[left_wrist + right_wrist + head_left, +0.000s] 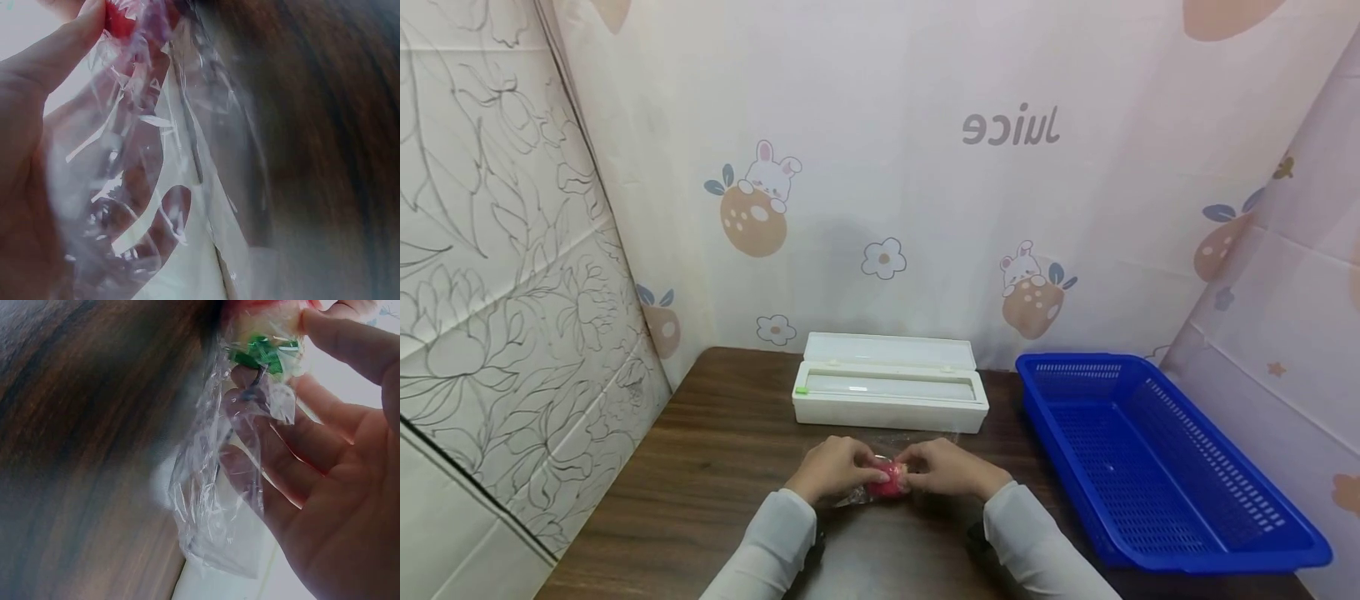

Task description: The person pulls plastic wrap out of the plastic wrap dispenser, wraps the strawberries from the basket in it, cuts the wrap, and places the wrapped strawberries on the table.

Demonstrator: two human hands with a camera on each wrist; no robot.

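Over the table, both hands hold a small round red fruit (pixel 889 479) wrapped in clear plastic film (pixel 855 498). In the right wrist view the fruit's pale yellow end shows a patch of green (pixel 265 353) and a dark stem. My left hand (pixel 837 471) grips the red side with thumb and fingers, and loose crumpled film (pixel 134 181) hangs across its fingers. My right hand (pixel 951 468) pinches the pale end, thumb on one side and fingers behind. A tail of film (pixel 215 506) trails below those fingers. The fruit's far side is hidden.
Just behind the hands stands a white film dispenser box (pixel 891 412), its lid (pixel 891 350) raised and a green slider (pixel 802 390) at its left end. A blue plastic basket (pixel 1172 467) stands at the right on the brown wooden table (pixel 700 467). Patterned curtains enclose the back and sides.
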